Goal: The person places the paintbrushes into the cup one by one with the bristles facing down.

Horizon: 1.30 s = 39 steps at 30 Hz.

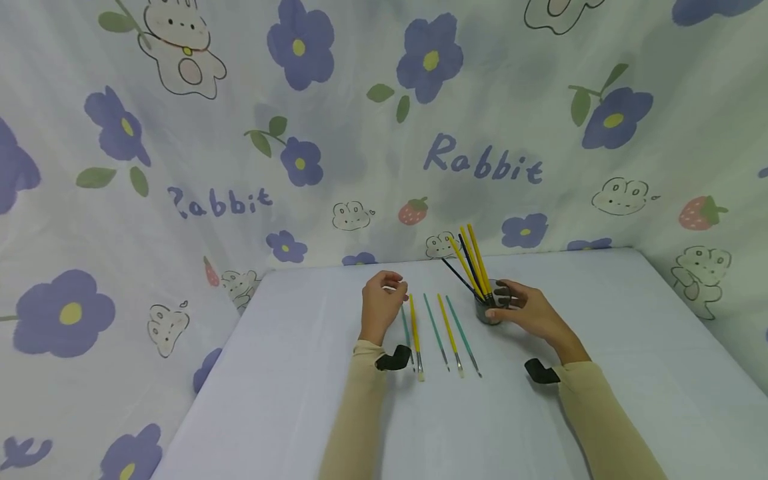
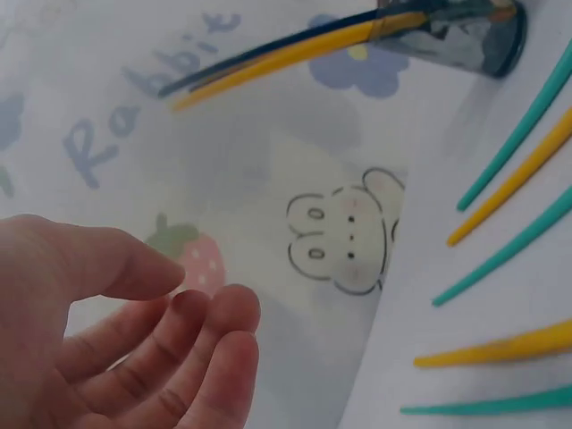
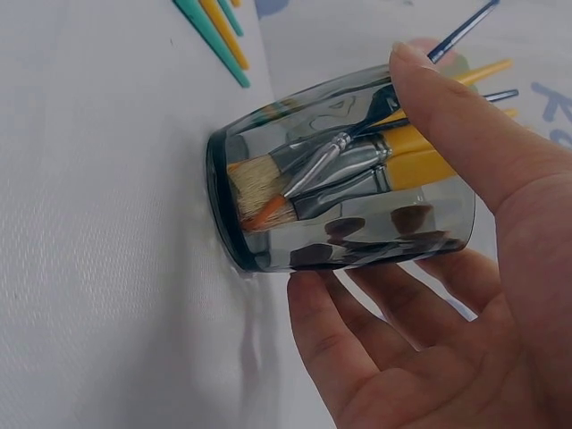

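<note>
My right hand [image 1: 537, 317] grips a clear grey drinking glass [image 1: 493, 317] on the table, thumb on one side and fingers on the other. Several paintbrushes [image 1: 474, 263] with yellow or dark blue handles lean in it, handles up. Through the glass wall, the right wrist view shows their bristles [image 3: 257, 183] at the bottom. Left of the glass, my left hand [image 1: 381, 307] hovers with loosely bent fingers and holds nothing. It is close to the handle ends of a row of loose paintbrushes, among them a yellow one [image 1: 414, 327] and a teal one [image 1: 436, 327].
A white cloth covers the table [image 1: 288, 400]. Behind it hangs a curtain [image 1: 354, 160] printed with flowers, rabbits and strawberries, which meets the table's back edge just beyond the glass. More loose brushes, one of them teal [image 1: 463, 335], lie between the hands.
</note>
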Motion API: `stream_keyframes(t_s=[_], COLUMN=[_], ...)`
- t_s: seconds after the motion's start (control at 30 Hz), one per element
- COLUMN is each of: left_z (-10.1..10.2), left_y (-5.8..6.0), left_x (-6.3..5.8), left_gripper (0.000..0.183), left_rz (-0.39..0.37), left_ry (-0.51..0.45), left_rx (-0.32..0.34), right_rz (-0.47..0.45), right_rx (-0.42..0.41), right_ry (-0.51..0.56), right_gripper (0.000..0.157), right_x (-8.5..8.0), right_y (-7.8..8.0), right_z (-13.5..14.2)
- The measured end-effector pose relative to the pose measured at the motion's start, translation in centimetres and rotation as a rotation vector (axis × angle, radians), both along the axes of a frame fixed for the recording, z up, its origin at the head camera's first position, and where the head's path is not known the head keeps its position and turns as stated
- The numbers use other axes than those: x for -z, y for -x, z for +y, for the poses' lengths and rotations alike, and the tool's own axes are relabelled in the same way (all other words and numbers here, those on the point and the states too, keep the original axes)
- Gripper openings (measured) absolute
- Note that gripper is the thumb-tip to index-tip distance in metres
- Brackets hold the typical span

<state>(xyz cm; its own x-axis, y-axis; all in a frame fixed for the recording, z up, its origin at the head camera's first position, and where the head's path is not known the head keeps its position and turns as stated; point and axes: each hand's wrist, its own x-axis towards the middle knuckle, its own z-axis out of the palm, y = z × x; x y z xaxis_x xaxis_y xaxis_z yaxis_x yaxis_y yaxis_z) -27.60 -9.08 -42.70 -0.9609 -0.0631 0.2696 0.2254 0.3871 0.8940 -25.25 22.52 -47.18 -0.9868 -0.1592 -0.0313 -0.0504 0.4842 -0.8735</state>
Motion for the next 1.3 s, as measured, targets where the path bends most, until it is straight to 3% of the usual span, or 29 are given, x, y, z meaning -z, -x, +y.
stream_keyframes(t_s=[0.13,0.43,0.7,0.93,1.3], left_z=[-0.9,-1.6,-1.4,-0.8,-0.6], left_y=[0.3,0.7,0.5,0.0,-0.6], left_x=[0.3,1.3,2.6,3.2,3.0], left_gripper=[0.017,0.029,0.036,0.039,0.034], left_rz=[-0.032,-0.151,-0.285,-0.300,-0.332], left_ry=[0.012,0.148,0.335,0.464,0.521], left_rx=[-0.036,-0.085,-0.088,-0.075,-0.060], right_rz=[-0.003,0.013,0.013,0.024,0.022], right_rx=[0.001,-0.001,-0.009,-0.010,-0.012], right_ry=[-0.003,0.007,0.015,0.020,0.025], right_gripper=[0.098,0.097,0.097,0.095,0.095], right_x=[-0.1,0.1,0.5,0.4,0.4], right_y=[0.0,0.3,0.2,0.1,0.3], right_z=[0.1,0.3,0.1,0.2,0.1])
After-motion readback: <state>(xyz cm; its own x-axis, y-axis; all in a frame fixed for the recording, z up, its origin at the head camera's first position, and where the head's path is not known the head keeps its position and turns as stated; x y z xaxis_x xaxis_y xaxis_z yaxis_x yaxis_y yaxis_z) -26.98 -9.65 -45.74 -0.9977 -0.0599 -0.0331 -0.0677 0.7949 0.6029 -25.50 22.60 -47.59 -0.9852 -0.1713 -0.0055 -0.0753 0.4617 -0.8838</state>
